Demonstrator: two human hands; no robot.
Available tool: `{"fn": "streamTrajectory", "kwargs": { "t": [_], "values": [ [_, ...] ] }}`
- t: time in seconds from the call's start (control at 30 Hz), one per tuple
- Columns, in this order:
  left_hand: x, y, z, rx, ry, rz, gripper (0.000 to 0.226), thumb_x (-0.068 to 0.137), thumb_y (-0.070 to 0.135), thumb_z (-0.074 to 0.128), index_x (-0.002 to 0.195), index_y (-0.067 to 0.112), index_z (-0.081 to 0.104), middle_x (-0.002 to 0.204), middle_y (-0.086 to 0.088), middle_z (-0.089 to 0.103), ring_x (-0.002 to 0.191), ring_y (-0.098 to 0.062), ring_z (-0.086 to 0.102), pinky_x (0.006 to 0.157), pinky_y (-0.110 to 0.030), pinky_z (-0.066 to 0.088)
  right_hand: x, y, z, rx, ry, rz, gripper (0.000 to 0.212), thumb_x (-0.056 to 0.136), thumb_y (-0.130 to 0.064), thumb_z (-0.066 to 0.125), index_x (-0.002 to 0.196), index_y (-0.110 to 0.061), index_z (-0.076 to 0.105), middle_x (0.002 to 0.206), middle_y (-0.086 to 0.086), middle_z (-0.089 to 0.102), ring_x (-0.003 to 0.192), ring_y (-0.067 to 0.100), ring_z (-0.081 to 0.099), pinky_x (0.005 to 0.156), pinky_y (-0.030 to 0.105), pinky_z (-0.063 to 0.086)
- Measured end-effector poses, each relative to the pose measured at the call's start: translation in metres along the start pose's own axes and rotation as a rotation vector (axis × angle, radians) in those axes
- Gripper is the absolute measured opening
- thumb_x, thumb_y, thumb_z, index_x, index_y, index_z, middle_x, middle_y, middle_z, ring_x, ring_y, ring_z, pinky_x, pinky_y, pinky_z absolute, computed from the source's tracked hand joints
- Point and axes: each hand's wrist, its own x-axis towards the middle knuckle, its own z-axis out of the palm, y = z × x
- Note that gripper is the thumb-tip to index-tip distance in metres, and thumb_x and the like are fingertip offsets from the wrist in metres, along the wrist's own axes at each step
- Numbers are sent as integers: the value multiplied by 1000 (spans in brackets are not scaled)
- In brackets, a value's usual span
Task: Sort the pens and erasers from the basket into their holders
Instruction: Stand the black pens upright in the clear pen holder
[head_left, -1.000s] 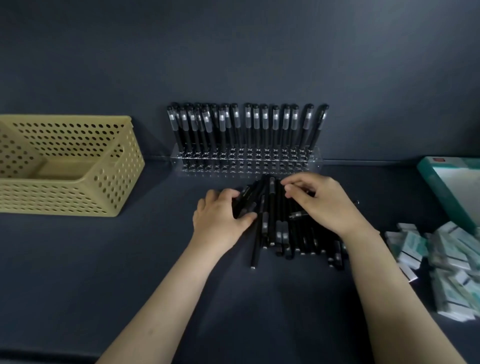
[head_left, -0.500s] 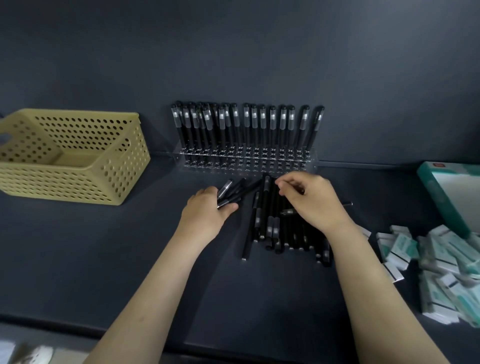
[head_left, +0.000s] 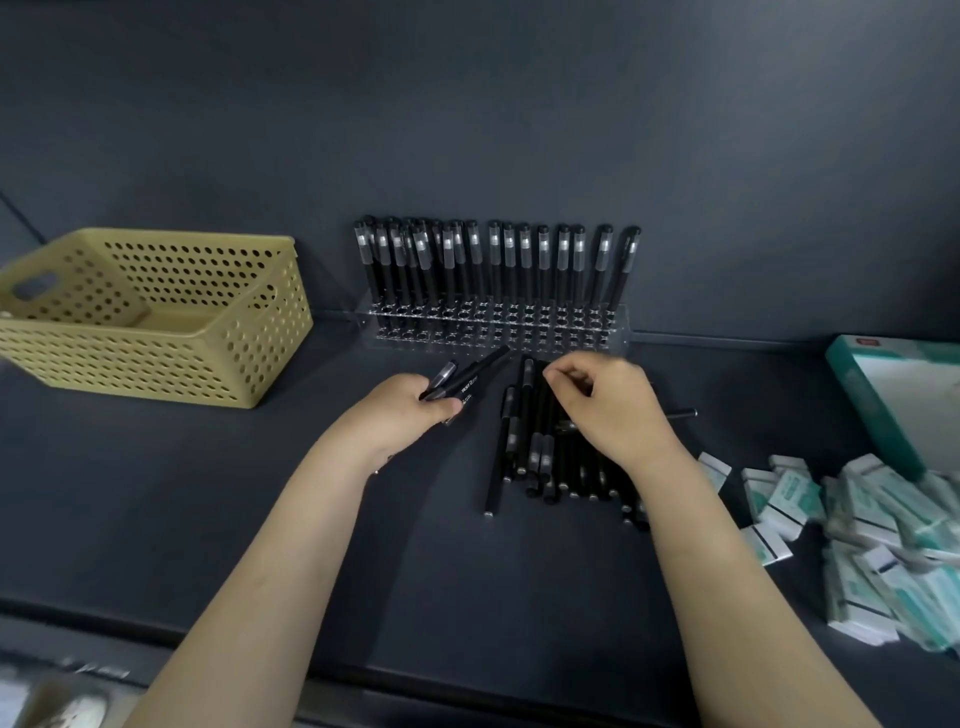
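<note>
On the dark tabletop (head_left: 208, 493), near its middle, a pile of loose pens (head_left: 524, 447) lies just in front of a clear pen holder (head_left: 498, 332). The holder's back rows carry standing pens (head_left: 524, 265), upright or slightly tilted. At the left hand (head_left: 405, 415), the fingers (head_left: 415, 389) are clamped on a small bundle of pens (head_left: 470, 382), just left of the pile, with the ends pointing up and to the right. At the right hand (head_left: 613, 415), the fingers curl over the far end of the pile; whether they pinch a pen cannot be told. A yellow perforated basket (head_left: 156, 358) stands at far left, well apart from both hands. Erasers (head_left: 789, 499) are heaped at the right, beside a teal box (head_left: 857, 395).
</note>
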Motion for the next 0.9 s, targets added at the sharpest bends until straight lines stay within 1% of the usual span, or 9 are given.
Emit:
{"fn": "streamTrajectory", "kwargs": {
  "t": [0.1,0.17,0.23,0.3,0.37,0.43,0.67,0.77,0.9],
  "values": [
    [-1,-2,-5,-39,-55,-8,23,90,36,64,83,15,62,87,-2,61,84,-18,57,76,-30,43,-2,-2,3,-37,35,-83,10,91,-20,63,94,-20,72,88,-8,69,89,12,62,88,36,51],
    [-2,-4,-9,-110,-93,-18,21,87,39,66,83,19,62,92,-1,65,93,-19,61,88,-34,48,-2,-8,6,15,37,-111,10,90,-20,65,98,-20,72,91,-8,69,89,10,62,89,28,48],
    [-7,-5,-14,-232,-132,-32,42,75,49,75,100,17,66,107,-5,68,107,-25,62,101,-46,46,-3,-19,12,156,9,-64,18,90,-20,66,107,-24,69,95,-9,67,87,4,60,83,17,46],
    [-8,-7,-18,-316,-177,-24,65,68,51,78,120,15,62,117,-5,67,112,-23,60,104,-47,43,-4,-29,19,231,6,-20,32,90,-23,66,121,-28,61,103,-9,62,89,3,58,79,11,45],
    [-7,-10,-20,-326,-246,31,39,84,37,71,114,13,65,108,-2,72,100,-15,62,99,-36,47,-5,-40,26,236,16,-25,44,90,-25,66,130,-34,52,112,-12,54,93,3,56,78,7,43],
    [-10,-7,-23,-322,-311,102,14,93,25,61,99,14,67,92,3,75,79,-8,58,80,-25,49,-5,-49,30,224,0,-55,50,90,-27,66,134,-41,47,119,-14,46,98,1,54,80,7,43],
    [-11,-5,-45,-267,-383,265,19,95,28,57,86,15,67,69,16,68,67,-1,55,65,-19,45,3,-75,41,504,77,37,20,90,-13,66,105,-27,67,94,-6,67,90,9,65,85,27,52],
    [-7,-11,-53,-268,-410,296,15,94,29,59,88,18,67,81,13,72,71,-1,55,69,-19,43,4,-82,44,577,199,32,16,88,-6,66,97,-19,68,86,-5,68,81,7,65,79,20,52],
    [0,-19,-63,-299,-443,274,12,95,25,58,89,18,66,90,7,73,70,-2,55,67,-19,43,10,-84,40,861,421,136,14,91,-3,63,92,-18,63,80,-4,60,75,11,62,76,26,53]
  ]
}}
